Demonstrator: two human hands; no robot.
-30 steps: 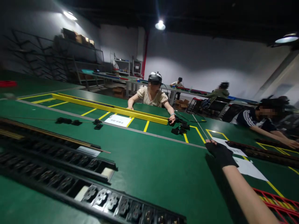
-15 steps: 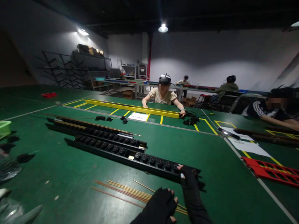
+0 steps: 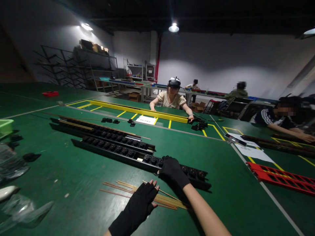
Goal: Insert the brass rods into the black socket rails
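Bench (image 3: pixel 73 170) covered in green, seen from the wearer's head. Left hand (image 3: pixel 141 200), in a black fingerless glove, lies flat with its grip spread over a loose bundle of thin copper rods (image 3: pixel 147 193) on the near edge. Right hand (image 3: pixel 172 170), also gloved, rests palm-down on the nearest black socket strip (image 3: pixel 118 154); whether its grip closes on the strip cannot be told. A second black strip (image 3: pixel 98 132) lies parallel just behind. Judged from this view, the rods are all outside the strips, so fitting has not begun. Across the bench, another person (image 3: pixel 172 96) handles a long yellow rail (image 3: pixel 137 111).
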